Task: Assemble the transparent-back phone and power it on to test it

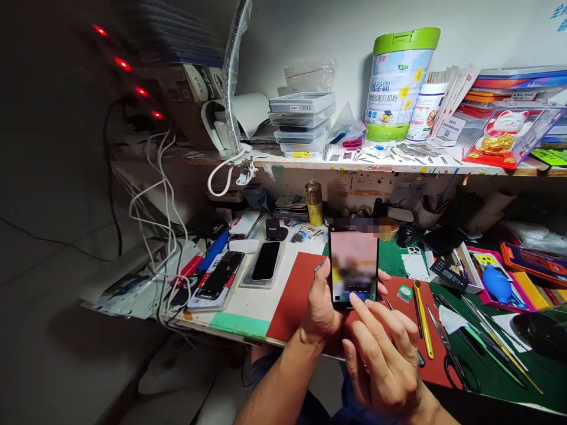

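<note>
A phone with a lit screen is held upright above the red mat by my left hand, its thumb along the left edge and fingertips showing at the right edge. The screen shows a blurred picture with a row of small controls near the bottom. My right hand is in front of the phone's lower part, fingers apart, with the index fingertip at the bottom of the screen. No object shows in the right hand.
Left of the mat lie a dark phone on a clear case and a phone part. At right are scissors, a yellow tool, tweezers and a blue blower. A shelf spans behind; white cables hang left.
</note>
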Available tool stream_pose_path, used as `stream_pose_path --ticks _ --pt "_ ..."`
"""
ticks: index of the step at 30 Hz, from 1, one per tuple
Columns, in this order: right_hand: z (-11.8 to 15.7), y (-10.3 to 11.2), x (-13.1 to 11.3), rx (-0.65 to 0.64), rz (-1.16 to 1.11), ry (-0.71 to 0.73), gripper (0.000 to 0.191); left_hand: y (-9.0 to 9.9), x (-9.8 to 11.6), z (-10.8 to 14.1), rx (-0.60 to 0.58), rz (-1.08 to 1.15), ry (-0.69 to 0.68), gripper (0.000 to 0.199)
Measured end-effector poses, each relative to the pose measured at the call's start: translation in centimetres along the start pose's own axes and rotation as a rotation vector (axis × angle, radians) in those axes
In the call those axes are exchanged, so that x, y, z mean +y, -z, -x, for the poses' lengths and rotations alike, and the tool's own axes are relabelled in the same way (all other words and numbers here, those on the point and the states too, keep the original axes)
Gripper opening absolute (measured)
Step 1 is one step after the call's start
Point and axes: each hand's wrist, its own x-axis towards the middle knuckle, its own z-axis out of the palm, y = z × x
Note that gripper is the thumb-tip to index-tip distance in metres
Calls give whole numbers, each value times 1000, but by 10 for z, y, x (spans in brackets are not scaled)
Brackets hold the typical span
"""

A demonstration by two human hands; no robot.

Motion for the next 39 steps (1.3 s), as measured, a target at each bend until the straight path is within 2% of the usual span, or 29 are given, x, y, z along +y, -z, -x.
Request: stream_pose_path --ticks 12,18,22,25,34,39 --pt "2 -1 2 -16 4 4 18 3 1 -1 1 6 5 77" --pt "-9 -3 3 -17 25 -21 18 1 0 -1 -15 26 -24 72" --pt "-16 -5 4 -57 33 -52 23 0 -1 -1 51 58 -55 65" --pt "-15 -7 6 -109 32 -61 27 -2 -1 1 78 81 -30 65" --pt "-7 -5 6 -194 43 -35 40 4 1 4 20 117 41 68" --pt "-6 -5 4 -149 29 -33 37 3 0 2 40 109 18 69"
